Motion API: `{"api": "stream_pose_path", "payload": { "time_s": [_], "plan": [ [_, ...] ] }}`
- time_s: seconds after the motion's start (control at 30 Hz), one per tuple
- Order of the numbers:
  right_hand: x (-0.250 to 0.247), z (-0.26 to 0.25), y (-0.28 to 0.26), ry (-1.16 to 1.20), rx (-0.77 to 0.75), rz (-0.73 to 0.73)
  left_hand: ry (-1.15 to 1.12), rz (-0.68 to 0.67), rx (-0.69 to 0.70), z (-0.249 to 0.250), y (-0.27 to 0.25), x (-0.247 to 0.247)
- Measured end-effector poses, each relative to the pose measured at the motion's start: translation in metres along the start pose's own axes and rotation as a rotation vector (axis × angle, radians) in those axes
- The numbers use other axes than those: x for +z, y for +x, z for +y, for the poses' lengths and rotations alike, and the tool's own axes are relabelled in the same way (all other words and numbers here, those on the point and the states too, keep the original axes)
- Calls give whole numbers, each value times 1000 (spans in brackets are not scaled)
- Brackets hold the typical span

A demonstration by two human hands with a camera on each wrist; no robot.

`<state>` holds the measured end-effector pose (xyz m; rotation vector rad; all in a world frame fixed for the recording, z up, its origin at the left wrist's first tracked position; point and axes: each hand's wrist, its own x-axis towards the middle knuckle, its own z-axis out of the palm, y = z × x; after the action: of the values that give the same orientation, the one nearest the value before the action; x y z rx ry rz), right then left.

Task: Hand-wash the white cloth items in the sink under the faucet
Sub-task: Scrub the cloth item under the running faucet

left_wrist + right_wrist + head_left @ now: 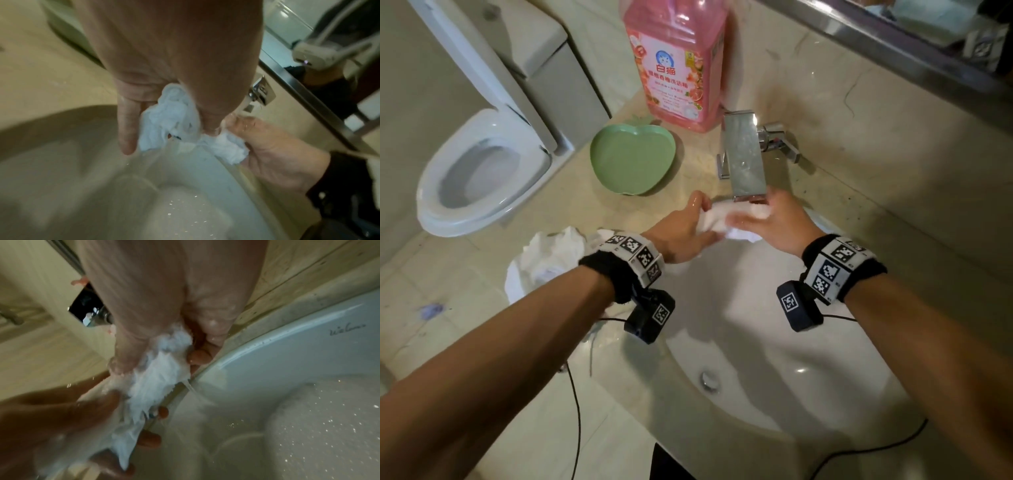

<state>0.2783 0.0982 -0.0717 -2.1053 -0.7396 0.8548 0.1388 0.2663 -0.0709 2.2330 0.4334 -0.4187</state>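
Cloth in hand: a wet white cloth [726,219] is stretched between both hands just under the faucet [744,161] spout, above the back rim of the sink [774,342].
Left hand: the left hand [685,233] grips one end of the cloth; in the left wrist view its fingers [127,129] are curled round the bunched fabric, one finger pointing down beside it.
Right hand: the right hand [774,219] holds the other end, thumb and fingers [199,356] pinching the fabric, which looks foamy there.
Water: a thin stream runs off the cloth into the sink in the right wrist view.
Sink contents: white basin with a metal drain [710,380] at the bottom; the wrist views show wet, bubbly water on the basin wall. How deep it stands cannot be told.
Other cloth: a crumpled white pile [544,260] lies on the surface [592,212] left of the sink, partly hidden by the left forearm.
Green dish: an apple-shaped green dish [631,159] sits on the surface left of the faucet, with nothing visible in it.
Bottle: a large bottle [676,61] of pink liquid stands behind the dish, near the faucet.
Toilet: a white toilet [482,171] with its lid up stands beyond the left end of the surface.
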Motion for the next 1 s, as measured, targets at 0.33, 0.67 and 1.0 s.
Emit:
{"api": "stream_pose_path", "payload": {
  "time_s": [0.33,0.67,1.0],
  "plan": [
    [-5,7,-9,331,138,60,-282,-48,-19,29,2,15],
    [-17,10,-16,459,145,57,-411,110,-139,44,21,30],
    [-5,2,-7,483,97,-8,-522,99,-165,23,10,20]
  ]
}}
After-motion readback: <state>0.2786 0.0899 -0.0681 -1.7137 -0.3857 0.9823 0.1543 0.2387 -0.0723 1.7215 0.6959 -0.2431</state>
